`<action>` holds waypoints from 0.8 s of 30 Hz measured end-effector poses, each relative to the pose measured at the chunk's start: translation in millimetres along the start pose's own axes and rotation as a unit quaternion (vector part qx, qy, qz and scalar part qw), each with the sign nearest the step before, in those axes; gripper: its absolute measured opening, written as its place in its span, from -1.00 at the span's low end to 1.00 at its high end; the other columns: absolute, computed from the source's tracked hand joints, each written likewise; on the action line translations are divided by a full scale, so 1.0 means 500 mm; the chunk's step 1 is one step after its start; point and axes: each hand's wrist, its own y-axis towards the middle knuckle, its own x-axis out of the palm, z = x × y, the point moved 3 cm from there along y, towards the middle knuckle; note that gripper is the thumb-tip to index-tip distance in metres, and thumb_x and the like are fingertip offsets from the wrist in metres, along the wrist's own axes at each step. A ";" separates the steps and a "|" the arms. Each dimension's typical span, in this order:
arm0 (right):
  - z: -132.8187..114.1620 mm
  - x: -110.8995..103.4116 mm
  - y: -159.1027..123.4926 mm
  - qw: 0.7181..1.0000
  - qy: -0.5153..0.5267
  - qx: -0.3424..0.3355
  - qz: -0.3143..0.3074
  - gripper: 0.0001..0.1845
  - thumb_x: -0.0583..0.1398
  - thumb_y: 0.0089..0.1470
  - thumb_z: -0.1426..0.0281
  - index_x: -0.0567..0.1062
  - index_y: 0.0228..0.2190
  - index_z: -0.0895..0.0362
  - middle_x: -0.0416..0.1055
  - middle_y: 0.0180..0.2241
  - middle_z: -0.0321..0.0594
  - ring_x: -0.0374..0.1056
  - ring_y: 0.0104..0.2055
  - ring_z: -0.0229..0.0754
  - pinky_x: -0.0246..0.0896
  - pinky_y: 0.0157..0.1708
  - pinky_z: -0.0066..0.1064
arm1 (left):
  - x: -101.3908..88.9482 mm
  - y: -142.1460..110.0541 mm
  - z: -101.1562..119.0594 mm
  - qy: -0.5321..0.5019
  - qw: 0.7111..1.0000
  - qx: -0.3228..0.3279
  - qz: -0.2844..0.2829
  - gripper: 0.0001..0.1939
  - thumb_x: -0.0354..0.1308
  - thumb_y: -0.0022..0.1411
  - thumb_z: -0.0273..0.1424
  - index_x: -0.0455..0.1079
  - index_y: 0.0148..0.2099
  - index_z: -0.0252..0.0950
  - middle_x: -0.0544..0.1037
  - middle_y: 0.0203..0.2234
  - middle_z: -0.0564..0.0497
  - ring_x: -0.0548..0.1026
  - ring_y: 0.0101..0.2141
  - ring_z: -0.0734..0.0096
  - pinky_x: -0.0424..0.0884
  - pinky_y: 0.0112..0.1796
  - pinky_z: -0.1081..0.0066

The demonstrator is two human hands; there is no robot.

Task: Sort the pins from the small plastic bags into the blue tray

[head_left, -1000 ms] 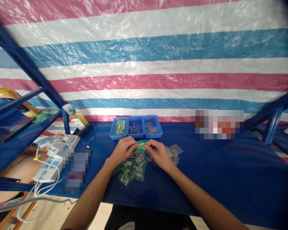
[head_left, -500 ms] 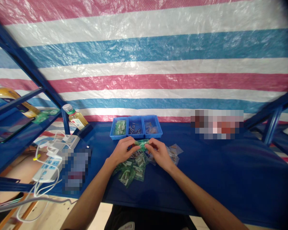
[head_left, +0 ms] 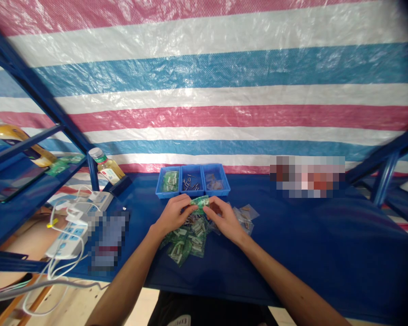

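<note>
My left hand [head_left: 172, 215] and my right hand [head_left: 226, 220] meet above the table, holding a small green-printed plastic packet [head_left: 200, 203] between them. The left fingers wrap most of it, and the right fingertips pinch its right end. Under my hands lies a loose pile of similar green packets [head_left: 186, 242] mixed with small metal parts. Clear plastic bags of small parts [head_left: 245, 216] lie just right of my right hand. A blue three-compartment tray [head_left: 192, 180] stands beyond my hands, holding green packets, metal pins and clear bags.
Left of the tray stand a juice bottle [head_left: 107, 166] and a white power strip [head_left: 68, 235] with tangled cables. A pixelated object [head_left: 109, 240] lies nearby, and another [head_left: 308, 176] sits far right. Blue shelving [head_left: 37, 86] and a striped tarp [head_left: 204, 95] rise behind.
The green packet has shifted slightly left and up, now lying more in my left hand. My right fingers have eased back toward its right end.
</note>
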 end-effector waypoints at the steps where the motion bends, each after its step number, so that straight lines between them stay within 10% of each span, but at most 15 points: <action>1: 0.002 0.000 0.001 1.000 -0.004 -0.004 0.006 -0.73 0.23 0.25 0.12 0.48 -0.25 0.07 0.38 -0.46 -0.33 0.30 -0.42 -0.20 0.19 -0.39 -0.40 | -0.001 0.000 0.000 0.001 1.000 0.000 0.002 -0.61 0.07 0.48 -0.27 0.30 -0.42 -0.32 0.34 -0.50 0.04 0.33 -0.41 0.43 0.24 -0.34 0.42; 15: 0.013 -0.007 0.003 0.997 -0.039 -0.040 0.049 -0.69 0.26 0.20 0.25 0.33 -0.50 0.08 0.31 -0.52 -0.35 0.22 -0.45 -0.22 0.16 -0.39 -0.39 | 0.005 0.000 0.000 0.016 0.999 0.013 -0.032 -0.67 0.14 0.44 -0.22 0.45 -0.33 -0.34 0.43 -0.44 -0.01 0.41 -0.34 0.38 0.31 -0.29 0.41; 24: 0.021 -0.001 0.006 0.999 -0.045 -0.003 0.021 -0.79 0.23 0.24 0.19 0.50 -0.25 0.07 0.41 -0.54 -0.35 0.33 -0.49 -0.18 0.21 -0.40 -0.37 | 0.004 0.000 -0.002 0.027 0.999 0.015 -0.025 -0.65 0.08 0.48 -0.25 0.45 -0.34 -0.34 0.41 -0.45 0.00 0.38 -0.37 0.41 0.30 -0.31 0.42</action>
